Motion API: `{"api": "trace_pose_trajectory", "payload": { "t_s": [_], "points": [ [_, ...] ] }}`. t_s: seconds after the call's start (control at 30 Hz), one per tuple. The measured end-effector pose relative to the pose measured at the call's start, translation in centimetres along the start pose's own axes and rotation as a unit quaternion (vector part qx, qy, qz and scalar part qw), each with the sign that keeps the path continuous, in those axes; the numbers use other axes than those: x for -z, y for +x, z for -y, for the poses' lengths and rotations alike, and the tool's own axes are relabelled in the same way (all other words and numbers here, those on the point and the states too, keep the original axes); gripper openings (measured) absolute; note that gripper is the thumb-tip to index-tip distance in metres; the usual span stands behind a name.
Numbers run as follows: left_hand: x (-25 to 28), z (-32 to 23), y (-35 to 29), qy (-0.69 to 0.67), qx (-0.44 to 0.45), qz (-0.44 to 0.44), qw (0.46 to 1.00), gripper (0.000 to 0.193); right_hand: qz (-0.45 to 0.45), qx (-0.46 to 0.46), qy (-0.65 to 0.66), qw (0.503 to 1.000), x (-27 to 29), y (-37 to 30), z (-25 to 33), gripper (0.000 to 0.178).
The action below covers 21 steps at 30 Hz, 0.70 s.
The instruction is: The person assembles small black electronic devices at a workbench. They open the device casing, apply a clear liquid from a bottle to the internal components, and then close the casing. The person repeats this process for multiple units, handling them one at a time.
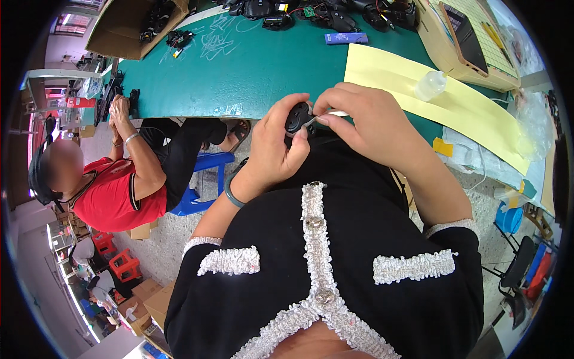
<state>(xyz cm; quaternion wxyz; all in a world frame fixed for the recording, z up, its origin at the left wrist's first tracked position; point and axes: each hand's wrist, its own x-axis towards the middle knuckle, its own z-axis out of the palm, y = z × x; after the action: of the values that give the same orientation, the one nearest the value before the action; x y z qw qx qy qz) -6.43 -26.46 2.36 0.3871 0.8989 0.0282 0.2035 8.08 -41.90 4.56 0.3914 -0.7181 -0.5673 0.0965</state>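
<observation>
My left hand [274, 146] is closed around a small black rounded plastic part [295, 118] near the table's front edge. Dark recesses show on the face turned up. In a pinch between thumb and fingers, my right hand [362, 116] grips a thin pale tool [335, 113], whose narrow greyish tip meets or nearly meets the part's right side. The tool's exact kind is hard to make out. To the right of my right hand, a translucent plastic bottle [430, 85] with a thin nozzle stands on a yellow sheet [382, 66].
Black device parts [335, 18] with wires line the green table's [257, 72] far edge, near a blue-purple packet [345, 38]. A cardboard box [128, 30] sits far left. A phone-like dark slab [463, 37] rests on a cream case [436, 36]. Another person [128, 179] works at left.
</observation>
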Motion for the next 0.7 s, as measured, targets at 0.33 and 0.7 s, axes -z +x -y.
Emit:
{"api": "trace_pose_trajectory", "payload": {
  "t_s": [0.33, 0.7],
  "points": [
    [-0.37, 0.29, 0.35, 0.001, -0.024, 0.017, 1.0, 0.044, -0.005, -0.014, -0.019, 1.0, 0.24, 0.03, 0.09, 0.011],
    [-0.74, 0.02, 0.31, -0.014, 0.016, -0.026, 0.999, 0.036, -0.039, 0.042, -0.027, 0.998, -0.59, 0.12, -0.16, 0.008]
  ]
}}
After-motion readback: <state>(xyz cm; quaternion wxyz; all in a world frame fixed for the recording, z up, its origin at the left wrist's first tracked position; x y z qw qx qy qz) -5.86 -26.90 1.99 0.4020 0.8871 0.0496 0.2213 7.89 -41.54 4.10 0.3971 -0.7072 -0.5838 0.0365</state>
